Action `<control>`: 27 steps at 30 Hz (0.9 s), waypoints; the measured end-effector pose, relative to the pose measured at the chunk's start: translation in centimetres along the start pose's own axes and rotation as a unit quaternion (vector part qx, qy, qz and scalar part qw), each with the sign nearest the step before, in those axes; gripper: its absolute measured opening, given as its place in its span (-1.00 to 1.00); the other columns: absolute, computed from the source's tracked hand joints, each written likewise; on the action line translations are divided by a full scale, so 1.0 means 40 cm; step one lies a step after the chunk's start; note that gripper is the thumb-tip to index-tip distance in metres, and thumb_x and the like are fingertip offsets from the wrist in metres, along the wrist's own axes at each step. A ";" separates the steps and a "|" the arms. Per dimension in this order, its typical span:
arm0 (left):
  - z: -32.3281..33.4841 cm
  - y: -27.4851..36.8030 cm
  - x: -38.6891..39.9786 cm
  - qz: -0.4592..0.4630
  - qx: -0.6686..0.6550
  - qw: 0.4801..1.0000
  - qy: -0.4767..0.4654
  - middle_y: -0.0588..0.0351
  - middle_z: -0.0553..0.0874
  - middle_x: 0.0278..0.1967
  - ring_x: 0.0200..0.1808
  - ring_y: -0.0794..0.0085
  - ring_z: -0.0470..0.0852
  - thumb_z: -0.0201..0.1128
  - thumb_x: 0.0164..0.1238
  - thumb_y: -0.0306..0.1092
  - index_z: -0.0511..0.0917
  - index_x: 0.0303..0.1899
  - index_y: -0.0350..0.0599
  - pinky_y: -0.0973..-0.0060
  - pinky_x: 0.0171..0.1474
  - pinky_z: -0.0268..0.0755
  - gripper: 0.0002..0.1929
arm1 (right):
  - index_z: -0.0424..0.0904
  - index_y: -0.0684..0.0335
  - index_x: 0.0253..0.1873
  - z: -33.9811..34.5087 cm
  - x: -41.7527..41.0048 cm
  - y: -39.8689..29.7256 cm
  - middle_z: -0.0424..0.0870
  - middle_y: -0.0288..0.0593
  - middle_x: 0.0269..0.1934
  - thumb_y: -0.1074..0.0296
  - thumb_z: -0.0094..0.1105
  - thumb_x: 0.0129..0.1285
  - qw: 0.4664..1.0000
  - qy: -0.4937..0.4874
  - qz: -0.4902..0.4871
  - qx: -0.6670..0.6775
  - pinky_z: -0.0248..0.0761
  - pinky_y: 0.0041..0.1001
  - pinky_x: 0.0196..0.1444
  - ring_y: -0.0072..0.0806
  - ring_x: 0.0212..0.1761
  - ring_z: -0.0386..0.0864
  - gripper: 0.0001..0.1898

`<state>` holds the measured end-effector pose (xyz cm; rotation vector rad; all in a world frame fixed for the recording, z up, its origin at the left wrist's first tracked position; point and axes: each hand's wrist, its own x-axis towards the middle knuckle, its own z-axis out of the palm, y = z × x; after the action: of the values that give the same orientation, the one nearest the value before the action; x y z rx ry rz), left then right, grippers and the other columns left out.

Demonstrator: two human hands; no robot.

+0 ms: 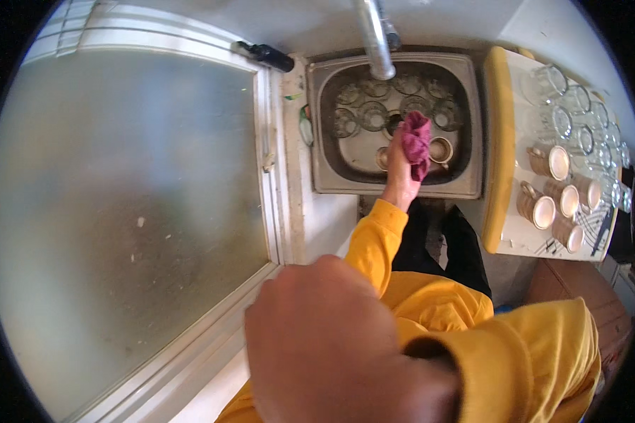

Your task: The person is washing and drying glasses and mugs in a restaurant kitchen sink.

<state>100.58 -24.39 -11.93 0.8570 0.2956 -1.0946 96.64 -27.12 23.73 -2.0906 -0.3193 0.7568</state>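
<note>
My left hand (400, 172) holds a crumpled maroon cloth (416, 145) above a stainless-steel sink (397, 189). Below it, several clear glass mugs (373, 116) stand in the back half of the basin. A tan cup (441, 150) sits just right of the cloth; another tan cup (382, 158) is partly covered by my wrist. Close to the camera, my right hand (325, 338) is raised with the knuckles showing, large and blurred. Its fingers are curled out of sight, so whether it holds anything is hidden.
A metal faucet (375, 45) reaches over the sink's back. At right, a yellow-edged table (513, 232) bears several glass mugs (553, 84) and tan cups (537, 210). A frosted window (137, 158) fills the left; a dark bottle (270, 56) lies at the corner.
</note>
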 end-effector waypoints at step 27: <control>-0.007 -0.009 0.002 0.016 -0.009 1.000 -0.006 0.30 0.61 -0.37 -0.42 0.58 0.56 -0.03 0.54 -0.09 0.53 -0.17 -0.05 0.60 -0.42 0.40 -0.72 | 0.65 0.30 -0.39 0.112 0.133 0.297 0.68 0.03 -0.37 0.35 0.22 0.06 0.911 0.286 0.282 -0.099 0.58 -0.27 -0.30 -0.12 -0.25 0.69 -0.86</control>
<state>100.38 -24.30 -12.34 0.8357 0.2801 -1.0667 97.47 -28.69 10.07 -2.5149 0.5773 0.3949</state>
